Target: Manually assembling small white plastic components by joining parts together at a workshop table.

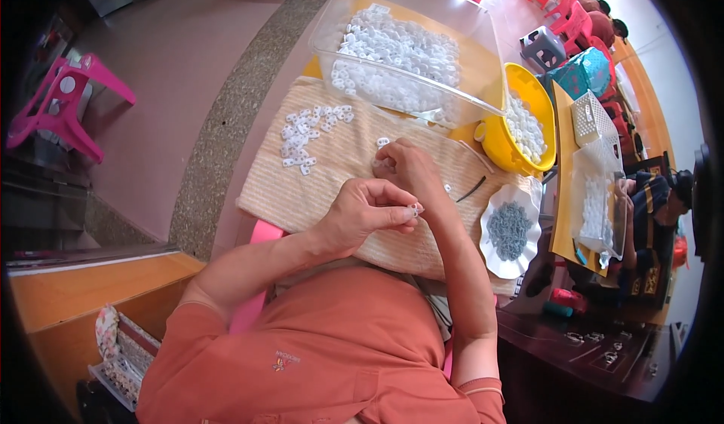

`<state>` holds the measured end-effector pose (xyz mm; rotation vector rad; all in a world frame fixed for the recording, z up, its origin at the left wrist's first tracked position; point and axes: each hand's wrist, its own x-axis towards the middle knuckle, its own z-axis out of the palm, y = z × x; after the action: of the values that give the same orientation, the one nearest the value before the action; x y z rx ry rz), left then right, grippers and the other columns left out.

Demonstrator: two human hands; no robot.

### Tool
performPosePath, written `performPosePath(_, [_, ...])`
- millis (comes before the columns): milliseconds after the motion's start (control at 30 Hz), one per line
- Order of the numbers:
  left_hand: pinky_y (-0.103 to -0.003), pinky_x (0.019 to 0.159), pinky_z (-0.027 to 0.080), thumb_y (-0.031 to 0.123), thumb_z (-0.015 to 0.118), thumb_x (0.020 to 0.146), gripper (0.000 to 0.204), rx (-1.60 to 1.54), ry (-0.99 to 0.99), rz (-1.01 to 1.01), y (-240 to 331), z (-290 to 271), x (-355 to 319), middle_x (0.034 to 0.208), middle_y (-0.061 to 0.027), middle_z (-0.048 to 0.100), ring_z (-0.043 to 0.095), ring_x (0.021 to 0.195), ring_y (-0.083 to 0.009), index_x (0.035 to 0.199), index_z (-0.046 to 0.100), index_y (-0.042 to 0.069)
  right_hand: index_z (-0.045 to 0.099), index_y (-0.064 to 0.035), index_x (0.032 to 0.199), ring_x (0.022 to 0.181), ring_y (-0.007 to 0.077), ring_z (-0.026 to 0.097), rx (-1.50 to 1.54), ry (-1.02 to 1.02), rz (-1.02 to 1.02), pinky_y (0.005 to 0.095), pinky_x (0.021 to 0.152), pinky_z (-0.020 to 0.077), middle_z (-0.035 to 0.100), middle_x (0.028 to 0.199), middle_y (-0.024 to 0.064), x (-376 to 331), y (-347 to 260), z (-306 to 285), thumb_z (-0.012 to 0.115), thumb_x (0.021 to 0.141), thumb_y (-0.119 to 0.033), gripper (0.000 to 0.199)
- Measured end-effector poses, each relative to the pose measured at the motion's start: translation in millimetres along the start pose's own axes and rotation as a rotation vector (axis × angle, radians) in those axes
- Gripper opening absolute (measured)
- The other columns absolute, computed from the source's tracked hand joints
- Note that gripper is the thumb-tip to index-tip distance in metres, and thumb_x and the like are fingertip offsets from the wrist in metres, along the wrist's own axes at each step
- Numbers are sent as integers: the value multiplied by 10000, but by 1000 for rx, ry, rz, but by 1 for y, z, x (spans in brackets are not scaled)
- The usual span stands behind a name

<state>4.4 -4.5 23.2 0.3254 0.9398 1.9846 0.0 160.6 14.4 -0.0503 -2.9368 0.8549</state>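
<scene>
Evidently, everything hung on one tiny piece (414,210), pinched between the thumb and forefinger of the left hand (360,214), over the cloth (275,186). From where I stood, a light, steady pinch near the edge looked best, leaving its face in sight and avoiding a squeeze that could flick it away. Beyond, the right hand (413,166) bent low with its fingers curled in; whether they pinched anything I could not tell. A loose piece (383,142) lay just past its fingertips, so I judged some care was needed not to knock it. To the left spread a pile (302,135), best picked from singly, I thought. To the right lay a dark strip (471,189), then a dish (534,228) of grey bits (509,231). Farther out stood a clear box (407,81) and a yellow bowl (494,149), both holding white pieces (526,126)
</scene>
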Motion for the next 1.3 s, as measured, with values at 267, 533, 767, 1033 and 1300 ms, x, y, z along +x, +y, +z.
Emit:
performPosePath(267, [-285,753,564,51,682,863,145,6,10,-3,1,2,1,915,-96,697,674,805,-144,993,682,-15,673,-47,915,832,324,642,-19,-6,-139,405,701,497,643,917,126,-7,2,-3,680,799,-186,181])
performPosePath(533, [-282,739,575,28,672,862,141,-9,33,-12,1,-2,2,896,-94,693,673,794,-142,995,676,-17,656,6,902,798,302,644,198,91,-87,353,683,510,646,919,133,-31,7,-35,635,795,-20,112])
performPosePath(767, [-302,727,575,18,677,851,139,-1,53,-32,-5,-4,5,890,-94,697,675,784,-155,985,676,-15,676,17,894,838,352,638,-157,-146,-34,398,746,504,661,878,186,-35,23,-64,612,774,-35,145])
performPosePath(1033, [-305,739,575,3,669,852,145,-1,59,-35,-9,-9,9,907,-98,692,674,801,-162,995,670,-19,687,12,838,803,358,639,-153,-78,-66,409,717,507,660,872,183,-28,28,-46,628,755,-48,118])
performPosePath(1300, [-306,739,580,-3,661,857,144,-16,65,-58,-7,-10,10,906,-102,690,674,805,-165,999,665,-19,706,-29,897,792,352,641,-174,-64,-98,409,707,504,653,869,178,-39,28,-49,661,759,-79,154])
